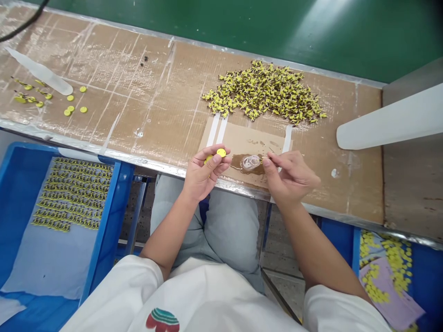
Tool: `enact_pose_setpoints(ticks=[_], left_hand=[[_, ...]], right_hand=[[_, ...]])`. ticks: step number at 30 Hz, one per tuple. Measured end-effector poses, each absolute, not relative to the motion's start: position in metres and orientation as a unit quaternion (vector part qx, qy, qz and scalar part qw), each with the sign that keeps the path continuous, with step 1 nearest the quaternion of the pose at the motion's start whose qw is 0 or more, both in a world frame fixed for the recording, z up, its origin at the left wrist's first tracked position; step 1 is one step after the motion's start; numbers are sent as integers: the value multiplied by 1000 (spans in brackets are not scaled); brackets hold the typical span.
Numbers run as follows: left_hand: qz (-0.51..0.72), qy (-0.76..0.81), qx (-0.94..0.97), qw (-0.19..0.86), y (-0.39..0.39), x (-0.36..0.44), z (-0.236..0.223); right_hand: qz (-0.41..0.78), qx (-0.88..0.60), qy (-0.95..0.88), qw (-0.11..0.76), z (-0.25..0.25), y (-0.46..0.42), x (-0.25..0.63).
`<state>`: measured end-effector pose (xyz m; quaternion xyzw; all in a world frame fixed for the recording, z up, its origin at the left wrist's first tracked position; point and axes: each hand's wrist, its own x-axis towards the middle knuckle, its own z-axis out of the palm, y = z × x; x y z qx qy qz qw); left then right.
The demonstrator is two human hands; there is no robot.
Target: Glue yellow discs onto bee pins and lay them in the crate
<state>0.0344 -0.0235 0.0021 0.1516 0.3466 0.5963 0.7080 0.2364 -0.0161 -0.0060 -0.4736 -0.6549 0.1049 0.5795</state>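
My left hand (204, 171) pinches a small round yellow disc (221, 152) between thumb and fingers, above the table's front edge. My right hand (290, 177) is closed on a thin stick (268, 158) whose tip points at a small clear cap (251, 161) sitting in a brown glue puddle on a taped cardboard patch (249, 138). The two hands are a short gap apart, either side of the glue. A big heap of small yellow and black parts (266, 92) lies just behind the patch.
Loose yellow discs (74, 103) and a translucent strip (38, 71) lie far left on the table. A blue tray (20, 184) at lower left holds rows of yellow parts (74, 193). Another blue bin (429, 276) with yellow discs (391, 263) sits lower right. A white tube (391, 122) juts in from the right.
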Motion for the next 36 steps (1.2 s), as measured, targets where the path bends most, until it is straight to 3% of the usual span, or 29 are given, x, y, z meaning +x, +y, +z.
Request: enact_pose_setpoints(ticks=[6,12,22,26,32,36], left_hand=[[602,317,158,715,-23,34,3],[602,302,178,717,-23,34,2],[603,311,189,710,-23,34,0],[603,317,187,708,-24,35,1],[586,333,161,721,-30,36,10],[573,320,151,739,-38,42,21]], right_hand=[[87,-509,-665,540,-6,-14,234],[87,-437,-682,580,-6,-11,234],[95,-440,-680,579,-7,-11,233],[146,-458,-634,606,-8,-13,235],[295,-506,-409,700,12,-21,227],[356,-500,-373,696,37,-33,214]])
